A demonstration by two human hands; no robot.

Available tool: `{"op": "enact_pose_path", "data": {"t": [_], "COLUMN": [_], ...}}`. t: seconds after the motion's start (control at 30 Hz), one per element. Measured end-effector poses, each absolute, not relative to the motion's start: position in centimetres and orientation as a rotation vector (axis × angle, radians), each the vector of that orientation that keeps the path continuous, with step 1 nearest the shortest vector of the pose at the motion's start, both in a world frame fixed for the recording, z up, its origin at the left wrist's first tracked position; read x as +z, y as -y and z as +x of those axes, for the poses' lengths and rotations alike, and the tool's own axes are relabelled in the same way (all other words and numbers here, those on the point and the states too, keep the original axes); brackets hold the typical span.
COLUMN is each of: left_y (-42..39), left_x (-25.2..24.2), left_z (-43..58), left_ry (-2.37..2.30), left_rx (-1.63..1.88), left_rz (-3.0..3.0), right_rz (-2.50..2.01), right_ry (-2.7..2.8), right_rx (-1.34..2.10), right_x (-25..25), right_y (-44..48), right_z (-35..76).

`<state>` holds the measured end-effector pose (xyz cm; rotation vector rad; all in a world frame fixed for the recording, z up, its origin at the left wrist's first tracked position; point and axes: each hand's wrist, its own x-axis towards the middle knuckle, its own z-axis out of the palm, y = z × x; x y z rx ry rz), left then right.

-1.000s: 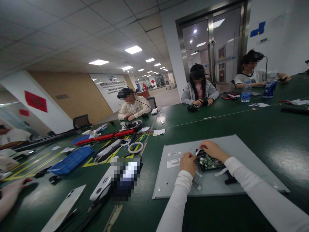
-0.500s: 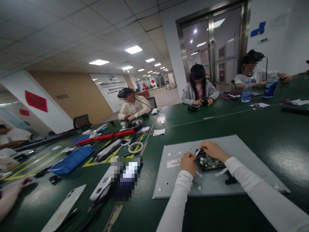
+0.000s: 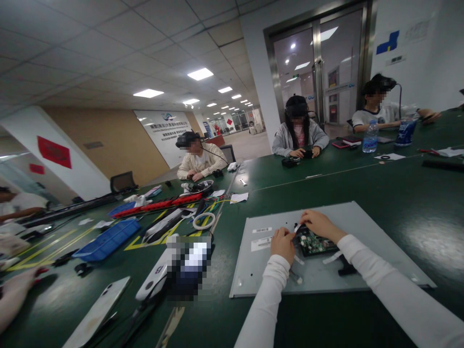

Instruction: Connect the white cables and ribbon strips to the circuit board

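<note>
A grey metal panel [image 3: 366, 237] lies flat on the green table, with labels on its left part. On it sits a green circuit board [image 3: 315, 244] in a dark frame. My left hand [image 3: 283, 245] is at the board's left edge, its fingers closed on something I cannot make out. My right hand [image 3: 321, 224] reaches over the board's far edge with bent fingers, close to the left fingertips; what they pinch is hidden. Strips of clear tape [image 3: 331, 257] and a short cable end [image 3: 297, 279] lie near the board. A black piece [image 3: 346, 267] rests to its right.
Left of the panel lie a white power bank-like device [image 3: 155, 275], a white phone [image 3: 96, 314], a blue tray [image 3: 107, 240] and a white cable coil [image 3: 203, 221]. Another person's hand [image 3: 21, 295] is at the far left. Several people sit around the table. A water bottle [image 3: 370, 137] stands far right.
</note>
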<state>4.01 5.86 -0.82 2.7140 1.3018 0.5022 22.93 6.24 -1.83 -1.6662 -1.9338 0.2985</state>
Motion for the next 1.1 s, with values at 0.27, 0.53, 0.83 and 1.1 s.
{"op": "enact_pose_path", "data": {"t": [0.27, 0.53, 0.83, 1.1], "left_y": [-5.88, -5.86, -5.74, -5.57], "left_x": [-0.74, -0.73, -0.50, -0.14], "left_z": [4.11, 4.11, 4.09, 4.18], "left_ry": [-1.314, -1.312, -1.326, -1.343], "left_rx": [0.477, 0.479, 0.468, 0.433], "left_rz": [2.693, 2.690, 2.680, 2.662], "right_rz": [-1.671, -1.678, -1.685, -1.708], "right_ry": [1.916, 1.896, 1.897, 1.898], "right_rx": [0.287, 0.287, 0.294, 0.292], "right_x": [-2.06, -2.07, -1.84, -1.78], "right_y": [-6.29, -6.40, -6.38, -6.35], "right_z": [22.86, 23.00, 22.98, 22.94]}}
